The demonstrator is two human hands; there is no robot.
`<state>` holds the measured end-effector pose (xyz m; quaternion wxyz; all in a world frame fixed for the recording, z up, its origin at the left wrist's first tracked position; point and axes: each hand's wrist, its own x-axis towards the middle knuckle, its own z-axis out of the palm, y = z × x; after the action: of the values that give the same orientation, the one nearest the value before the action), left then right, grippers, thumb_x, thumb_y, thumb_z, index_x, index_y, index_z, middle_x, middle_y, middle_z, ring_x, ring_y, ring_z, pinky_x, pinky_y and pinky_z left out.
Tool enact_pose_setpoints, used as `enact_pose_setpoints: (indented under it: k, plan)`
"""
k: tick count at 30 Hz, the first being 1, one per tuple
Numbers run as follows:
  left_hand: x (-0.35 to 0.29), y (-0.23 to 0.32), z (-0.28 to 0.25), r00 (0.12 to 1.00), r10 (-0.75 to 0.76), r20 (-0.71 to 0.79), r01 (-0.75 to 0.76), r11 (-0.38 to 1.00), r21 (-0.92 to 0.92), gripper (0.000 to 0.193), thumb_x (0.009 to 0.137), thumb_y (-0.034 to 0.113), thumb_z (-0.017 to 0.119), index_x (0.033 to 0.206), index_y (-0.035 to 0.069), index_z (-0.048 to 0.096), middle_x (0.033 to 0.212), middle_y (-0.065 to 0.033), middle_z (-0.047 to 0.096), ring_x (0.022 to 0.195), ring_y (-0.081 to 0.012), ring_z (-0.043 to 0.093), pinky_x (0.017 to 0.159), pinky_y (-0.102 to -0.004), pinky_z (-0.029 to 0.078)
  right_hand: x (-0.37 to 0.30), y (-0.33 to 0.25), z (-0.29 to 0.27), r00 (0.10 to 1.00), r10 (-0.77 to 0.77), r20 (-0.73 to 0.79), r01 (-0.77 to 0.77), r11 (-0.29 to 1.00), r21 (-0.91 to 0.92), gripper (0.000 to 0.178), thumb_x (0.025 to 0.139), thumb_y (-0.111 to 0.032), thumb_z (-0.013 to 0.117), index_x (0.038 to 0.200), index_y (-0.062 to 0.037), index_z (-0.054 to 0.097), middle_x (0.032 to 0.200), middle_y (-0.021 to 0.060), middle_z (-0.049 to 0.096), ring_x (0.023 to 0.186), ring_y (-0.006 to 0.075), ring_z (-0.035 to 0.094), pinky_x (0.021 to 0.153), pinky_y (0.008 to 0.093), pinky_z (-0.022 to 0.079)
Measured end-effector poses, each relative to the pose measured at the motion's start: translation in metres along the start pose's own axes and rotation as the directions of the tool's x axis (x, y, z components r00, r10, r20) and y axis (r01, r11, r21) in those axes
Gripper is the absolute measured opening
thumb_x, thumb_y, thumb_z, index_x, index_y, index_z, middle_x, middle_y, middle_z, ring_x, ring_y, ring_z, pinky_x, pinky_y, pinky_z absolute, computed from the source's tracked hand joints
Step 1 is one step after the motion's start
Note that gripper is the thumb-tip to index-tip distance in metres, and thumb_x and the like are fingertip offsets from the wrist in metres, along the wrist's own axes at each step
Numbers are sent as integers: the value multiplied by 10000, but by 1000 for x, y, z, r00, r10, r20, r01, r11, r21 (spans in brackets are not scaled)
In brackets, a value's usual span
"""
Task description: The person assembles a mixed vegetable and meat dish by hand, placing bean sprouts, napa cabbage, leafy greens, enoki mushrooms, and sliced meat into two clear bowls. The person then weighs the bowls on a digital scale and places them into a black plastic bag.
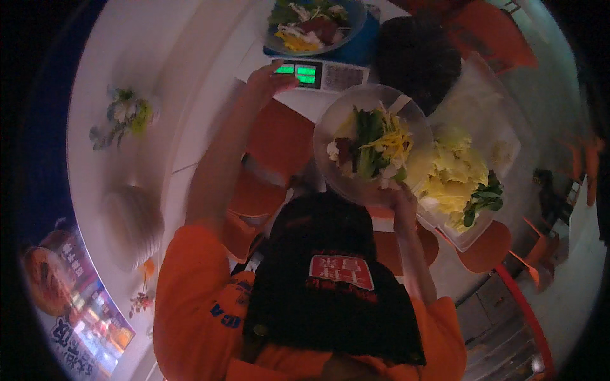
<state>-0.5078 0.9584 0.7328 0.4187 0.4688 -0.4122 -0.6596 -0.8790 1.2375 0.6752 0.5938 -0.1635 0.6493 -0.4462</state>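
Observation:
A clear round bowl (338, 117) is in my right hand (401, 198), gripped at its near right rim. Inside it lie leafy greens (368, 143), yellow shreds (395, 141), and some reddish and white pieces. My left hand (272, 79) reaches to the front of a weighing scale (343, 77), fingers apart, beside the lit green display (306, 74). Whether it touches the panel, I cannot tell. On the scale's blue top stands a second clear bowl (356, 30) with greens, yellow shreds and dark reddish pieces.
To the right, a pale tray (470, 240) holds pale lettuce (454, 181) and dark green leaves (484, 200). A black round container (419, 60) stands behind the bowl. Stacked dishes (131, 225) and flowers (127, 114) are on the left counter. Orange chairs (277, 136) surround the area.

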Motion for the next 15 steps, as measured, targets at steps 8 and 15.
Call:
enact_pose_setpoints:
  k: [8,15]
  plan:
    - [-104,-77,-35,918,-337,-211,271,918,-289,374,861,183,580,1162,-18,483,981,-180,608,908,-299,641,801,-436,549,31,-36,-14,994,-82,76,81,997,18,512,841,-219,522,1273,50,462,960,101,623,815,159,608,692,286,495]
    - [-20,-20,1,999,-6,-52,0,995,-102,409,907,244,540,1206,-27,470,1100,-187,596,994,-291,619,856,-397,519,37,-59,-19,994,-52,95,64,989,-133,517,848,-226,518,1277,57,459,961,90,620,811,146,604,698,275,504]
